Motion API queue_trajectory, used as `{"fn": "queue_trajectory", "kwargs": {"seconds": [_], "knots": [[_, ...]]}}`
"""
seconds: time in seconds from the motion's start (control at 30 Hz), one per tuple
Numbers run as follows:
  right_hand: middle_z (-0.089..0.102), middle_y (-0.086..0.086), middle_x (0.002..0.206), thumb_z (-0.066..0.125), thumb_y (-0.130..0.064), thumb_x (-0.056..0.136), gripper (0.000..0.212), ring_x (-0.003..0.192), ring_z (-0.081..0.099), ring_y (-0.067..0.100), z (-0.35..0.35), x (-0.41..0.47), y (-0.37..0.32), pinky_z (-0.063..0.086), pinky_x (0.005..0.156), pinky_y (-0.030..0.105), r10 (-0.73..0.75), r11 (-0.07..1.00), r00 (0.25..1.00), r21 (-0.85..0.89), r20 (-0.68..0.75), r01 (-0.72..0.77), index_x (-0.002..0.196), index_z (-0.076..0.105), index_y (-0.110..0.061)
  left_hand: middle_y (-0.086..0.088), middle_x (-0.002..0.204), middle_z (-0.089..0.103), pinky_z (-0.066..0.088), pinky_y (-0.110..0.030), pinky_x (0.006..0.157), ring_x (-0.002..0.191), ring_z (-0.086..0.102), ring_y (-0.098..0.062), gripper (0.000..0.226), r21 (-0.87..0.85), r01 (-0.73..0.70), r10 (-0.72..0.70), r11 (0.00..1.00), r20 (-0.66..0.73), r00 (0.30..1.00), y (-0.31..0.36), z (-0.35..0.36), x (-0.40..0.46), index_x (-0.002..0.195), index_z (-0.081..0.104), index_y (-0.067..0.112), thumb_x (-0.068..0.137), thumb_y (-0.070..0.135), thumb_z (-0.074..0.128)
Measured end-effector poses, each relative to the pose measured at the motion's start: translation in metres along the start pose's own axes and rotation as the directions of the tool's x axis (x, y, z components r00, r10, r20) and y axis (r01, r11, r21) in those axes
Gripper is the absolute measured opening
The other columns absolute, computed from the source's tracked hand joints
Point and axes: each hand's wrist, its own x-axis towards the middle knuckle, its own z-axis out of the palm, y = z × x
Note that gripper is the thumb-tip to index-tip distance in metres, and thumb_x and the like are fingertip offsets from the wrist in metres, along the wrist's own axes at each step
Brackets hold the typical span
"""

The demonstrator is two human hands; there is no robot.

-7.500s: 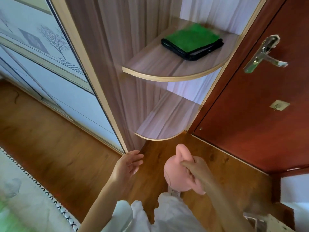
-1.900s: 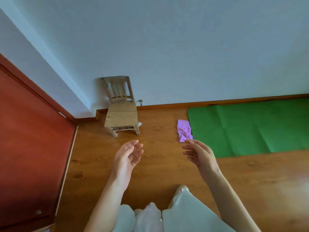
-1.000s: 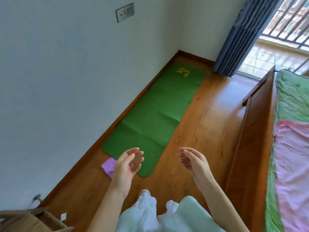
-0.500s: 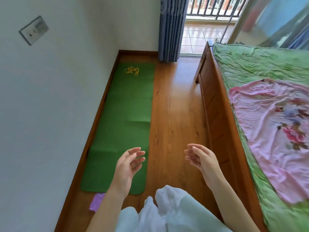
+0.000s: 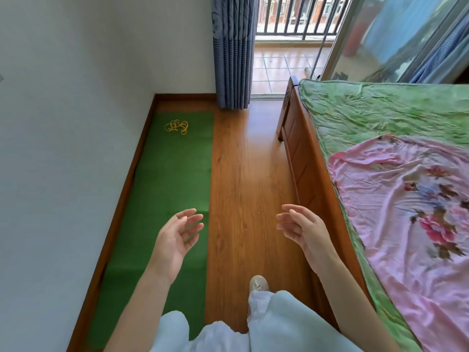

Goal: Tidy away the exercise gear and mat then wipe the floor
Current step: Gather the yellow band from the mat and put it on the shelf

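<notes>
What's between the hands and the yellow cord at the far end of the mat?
Nothing visible. Left hand and right hand are empty and raised; the yellow cord lies far ahead on the green mat. Only bare mat and wood floor lie between; the bed stays off to the right.

My left hand [image 5: 175,240] is raised over the near part of the green mat [image 5: 172,179], palm inward, fingers loosely spread, grip empty. My right hand [image 5: 303,231] is level with it, off the mat's right edge, fingers relaxed, holding nothing.
</notes>
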Motion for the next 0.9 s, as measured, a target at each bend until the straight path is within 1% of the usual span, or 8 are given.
{"fn": "queue_trajectory", "kwargs": {"seconds": [0.13, 0.23, 0.33, 0.47, 0.7, 0.9], "knots": [[0.068, 0.007, 0.093, 0.047, -0.017, 0.097, 0.016, 0.089, 0.066, 0.021, -0.022, 0.062, -0.041, 0.051, 0.075, 0.024, -0.025, 0.999, 1.0, 0.029, 0.001, 0.025, 0.097, 0.064, -0.017, -0.004, 0.094, 0.068, 0.046, -0.031, 0.08, 0.086, 0.062, -0.017, 0.024, 0.0, -0.043, 0.043, 0.999, 0.007, 0.999, 0.025, 0.051, 0.05, 0.101, 0.061, 0.014, 0.098, 0.013, 0.038], [0.068, 0.008, 0.093, 0.047, -0.016, 0.097, 0.016, 0.088, 0.066, 0.021, -0.034, 0.101, -0.061, 0.051, 0.075, 0.025, -0.022, 0.999, 1.0, 0.031, 0.011, 0.021, 0.097, 0.064, -0.016, -0.005, 0.096, 0.067, 0.046, -0.03, 0.079, 0.086, 0.062, -0.016, 0.024, -0.017, -0.067, 0.066, 0.998, -0.022, 0.998, 0.036, 0.079, 0.081, 0.103, 0.061, 0.013, 0.098, 0.014, 0.037], [0.069, 0.009, 0.092, 0.046, -0.015, 0.098, 0.018, 0.086, 0.067, 0.022, -0.039, 0.133, -0.072, 0.053, 0.074, 0.026, 0.017, 1.0, 0.999, 0.026, 0.027, -0.018, 0.098, 0.064, -0.016, -0.005, 0.099, 0.067, 0.046, -0.03, 0.079, 0.087, 0.062, -0.017, 0.024, -0.023, -0.049, 0.048, 0.999, -0.055, 0.997, 0.04, 0.097, 0.106, 0.105, 0.06, 0.013, 0.098, 0.014, 0.037], [0.07, 0.007, 0.09, 0.047, -0.015, 0.097, 0.018, 0.087, 0.067, 0.022, -0.04, 0.175, -0.081, 0.053, 0.077, 0.028, 0.059, 0.998, 0.998, 0.02, 0.022, -0.059, 0.097, 0.065, -0.017, -0.006, 0.099, 0.067, 0.046, -0.031, 0.08, 0.088, 0.062, -0.017, 0.025, -0.006, -0.011, 0.01, 1.0, -0.087, 0.996, 0.045, 0.112, 0.14, 0.104, 0.061, 0.013, 0.098, 0.013, 0.037], [0.069, 0.008, 0.091, 0.047, -0.015, 0.097, 0.018, 0.088, 0.065, 0.022, -0.026, 0.267, -0.111, 0.051, 0.076, 0.027, 0.051, 0.998, 0.999, 0.037, -0.016, -0.05, 0.097, 0.065, -0.016, -0.005, 0.098, 0.067, 0.046, -0.032, 0.081, 0.089, 0.061, -0.018, 0.025, 0.014, -0.004, 0.005, 1.0, -0.081, 0.997, 0.079, 0.138, 0.232, 0.103, 0.061, 0.014, 0.099, 0.013, 0.036], [0.069, 0.007, 0.092, 0.048, -0.017, 0.097, 0.017, 0.088, 0.066, 0.02, 0.009, 0.36, -0.153, 0.052, 0.076, 0.026, 0.027, 0.999, 0.999, 0.043, -0.042, -0.025, 0.098, 0.065, -0.016, -0.006, 0.098, 0.067, 0.045, -0.033, 0.084, 0.09, 0.062, -0.018, 0.024, 0.035, -0.029, 0.03, 0.999, -0.03, 0.999, 0.133, 0.163, 0.331, 0.104, 0.06, 0.013, 0.099, 0.014, 0.036]]}}
